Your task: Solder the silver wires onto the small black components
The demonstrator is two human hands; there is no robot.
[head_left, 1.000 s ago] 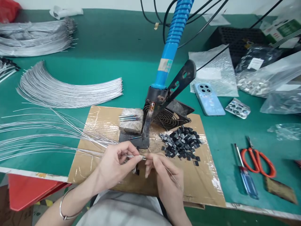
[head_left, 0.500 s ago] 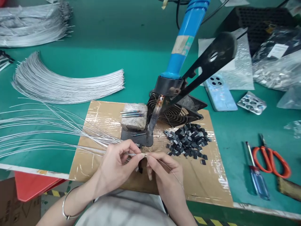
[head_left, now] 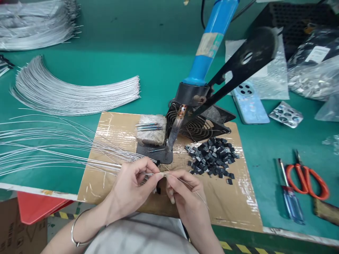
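At the far left of the smooth green surface (head_left: 159,67) lies a thick plastic-wrapped bundle of pale wires (head_left: 39,26); in front of it curves a brush-like sheaf of whitish wires (head_left: 87,97). Nearer the person, long, loose, thin white wires (head_left: 106,164) sweep across a flat brown cardboard sheet (head_left: 90,188) with glossy tape and into the left hand (head_left: 134,181). That grip is clamped on them, thumb against forefinger; their long axis runs nearly left to right, trailing away leftward. Just beyond, a rough greyish block (head_left: 151,138) bears slim metallic pins (head_left: 149,127). The right hand (head_left: 189,192) meets the left almost tip to tip, thumb and forefinger together on a fine pale strand (head_left: 202,200) that slants down to the right over the hand; fingers cover the exact meeting point. Behind both hands, a blue-handled soldering iron (head_left: 202,67) slants down in a black metal holder (head_left: 192,93). The right hand is nearer the heap of small, black, square-edged pieces (head_left: 212,157). Farther right lie a glossy light-blue phone (head_left: 253,106), a clear-blue-handled screwdriver (head_left: 292,204) and red-handled metal cutters (head_left: 308,178).
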